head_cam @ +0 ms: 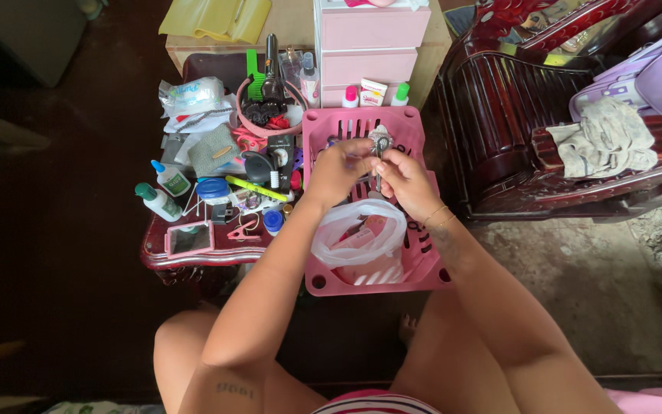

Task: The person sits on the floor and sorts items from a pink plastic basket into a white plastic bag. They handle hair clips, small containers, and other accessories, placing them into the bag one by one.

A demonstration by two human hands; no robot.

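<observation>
Both hands meet over a pink slotted basket (423, 264): left hand (336, 170) and right hand (405, 180) pinch a small silvery item (380, 144) between the fingers, too small to identify. White plastic bag (359, 234) lies in the basket below them. Small dark table (164, 257) to the left is crowded with bottles, a pink hand mirror (189, 239), a hairbrush (272, 73). Pink drawer unit (373, 46) behind; dark wooden chair (499, 107) at right with a crumpled cloth (607, 138).
</observation>
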